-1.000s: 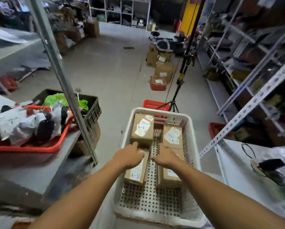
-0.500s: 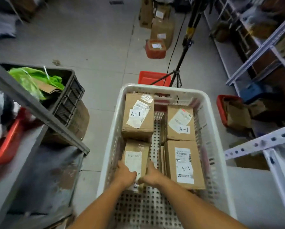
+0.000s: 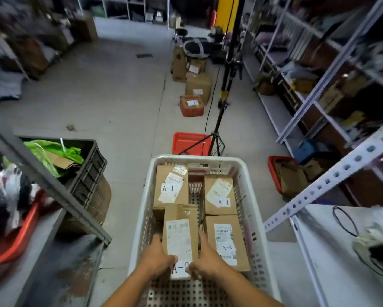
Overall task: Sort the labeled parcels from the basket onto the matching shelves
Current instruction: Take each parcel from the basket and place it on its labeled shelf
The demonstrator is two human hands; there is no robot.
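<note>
Both hands grip one narrow cardboard parcel (image 3: 181, 238) at 6 o'clock: the left hand (image 3: 158, 261) wraps its left edge, the right hand (image 3: 206, 260) its right edge. Its near label reads "A-", the rest covered. Since half a second ago it has risen, now overlapping the A-1 box (image 3: 171, 187) at 12 o'clock. Bare perforated floor lies nearest in the white basket (image 3: 251, 209). At 3 o'clock, another A-1 box (image 3: 227, 240) sits just beside the parcel. Open concrete floor (image 3: 119, 96) stretches at 11 o'clock.

Both arms reach forward; left grip (image 3: 158, 259) and right grip (image 3: 205, 261) curl inward, clamping.
</note>
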